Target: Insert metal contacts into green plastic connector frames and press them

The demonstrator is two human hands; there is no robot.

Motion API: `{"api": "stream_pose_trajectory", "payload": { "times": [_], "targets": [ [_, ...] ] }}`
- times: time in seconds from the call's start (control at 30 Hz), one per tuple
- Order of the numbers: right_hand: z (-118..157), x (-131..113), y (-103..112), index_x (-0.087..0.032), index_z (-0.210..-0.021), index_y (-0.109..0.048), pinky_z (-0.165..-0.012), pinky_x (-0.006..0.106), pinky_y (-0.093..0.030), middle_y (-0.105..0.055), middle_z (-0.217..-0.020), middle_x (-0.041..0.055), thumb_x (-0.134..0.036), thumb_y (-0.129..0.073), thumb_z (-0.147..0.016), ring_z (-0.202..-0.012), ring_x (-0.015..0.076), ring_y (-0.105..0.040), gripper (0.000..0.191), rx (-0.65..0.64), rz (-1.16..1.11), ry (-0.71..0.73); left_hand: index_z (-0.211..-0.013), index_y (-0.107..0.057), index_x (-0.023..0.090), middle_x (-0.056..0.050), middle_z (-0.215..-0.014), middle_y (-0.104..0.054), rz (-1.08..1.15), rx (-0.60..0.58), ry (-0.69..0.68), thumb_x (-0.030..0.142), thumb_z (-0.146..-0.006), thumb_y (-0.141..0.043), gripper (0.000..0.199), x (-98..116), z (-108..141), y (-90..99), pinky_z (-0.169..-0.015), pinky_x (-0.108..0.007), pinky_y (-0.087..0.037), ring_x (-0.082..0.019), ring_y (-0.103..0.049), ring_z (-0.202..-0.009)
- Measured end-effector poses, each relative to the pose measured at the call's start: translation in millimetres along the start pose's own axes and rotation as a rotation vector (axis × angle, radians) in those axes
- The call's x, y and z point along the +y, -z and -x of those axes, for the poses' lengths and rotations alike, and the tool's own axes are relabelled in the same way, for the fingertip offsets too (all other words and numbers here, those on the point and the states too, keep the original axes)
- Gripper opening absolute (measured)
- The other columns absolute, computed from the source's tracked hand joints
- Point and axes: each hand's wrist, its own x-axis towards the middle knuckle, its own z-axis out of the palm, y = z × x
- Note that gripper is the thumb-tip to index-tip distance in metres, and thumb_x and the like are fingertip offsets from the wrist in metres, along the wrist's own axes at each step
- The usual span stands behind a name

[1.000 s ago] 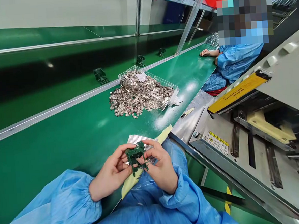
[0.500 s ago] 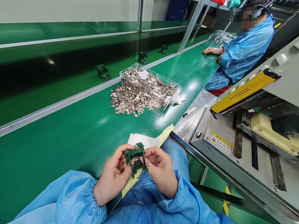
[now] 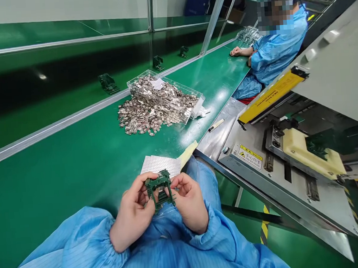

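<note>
Both of my hands hold a dark green plastic frame (image 3: 166, 176) with an open middle and thin prongs along its lower edge. My left hand (image 3: 132, 217) grips its left side between thumb and fingers. On the other side, the thumb and fingers of my right hand (image 3: 191, 204) are closed at the frame's right edge. Whether a small piece sits between those fingertips, I cannot tell. Just behind the frame lies a row of silver metal strips (image 3: 158, 163), on yellow paper (image 3: 188, 153) at the table edge.
A clear tray (image 3: 200, 106) lies beyond, with a heap of small metal pieces (image 3: 147, 117) spilling out. Several similar green frames (image 3: 108, 83) stand behind the rail. To the right are a machine (image 3: 243, 140) with a yellow bar and a pen-like tool (image 3: 216, 125). A co-worker (image 3: 271, 51) sits farther back.
My view has swung to the right, so the table, tray and machine appear farther left. Both hands keep hold of the green frame, which has hardly moved between them.
</note>
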Motion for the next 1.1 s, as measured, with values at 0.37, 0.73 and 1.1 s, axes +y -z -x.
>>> {"api": "stream_pose_trajectory", "payload": {
  "times": [0.37,0.73,1.1],
  "targets": [
    [11,8,45,-0.018,-0.077,-0.057,-0.057,0.023,-0.046,-0.06,-0.07,-0.0002,-0.042,-0.077,-0.071,-0.061,0.0119,-0.054,0.032,0.053,0.085,0.067,-0.109,-0.054,0.019,0.001,-0.074,-0.058,-0.063,-0.127,0.032,0.021,-0.074,-0.064,0.036,4,-12,-6.7,-0.052,-0.019,-0.046,-0.011,-0.053,-0.057],
    [-23,63,59,-0.016,-0.081,-0.067,-0.068,0.028,-0.044,-0.064,-0.074,0.003,-0.053,-0.058,-0.084,-0.071,0.0162,-0.056,0.038,0.0,0.294,0.181,-0.109,-0.052,0.016,-0.002,-0.084,-0.062,-0.096,0.044,-0.15,0.026,-0.075,-0.063,0.037,-21,-89,-29.8,-0.071,-0.024,-0.05,-0.014,-0.061,-0.077],
    [-17,75,40,-0.017,-0.077,-0.056,-0.062,0.025,-0.04,-0.052,-0.071,0.0009,-0.05,-0.051,-0.089,-0.066,0.0145,-0.047,0.035,0.149,0.245,0.272,-0.114,-0.052,0.017,-0.001,-0.085,-0.063,-0.169,0.028,-0.128,0.022,-0.076,-0.06,0.039,-23,-86,-28.4,-0.066,-0.022,-0.049,-0.013,-0.061,-0.074]
  ]
}}
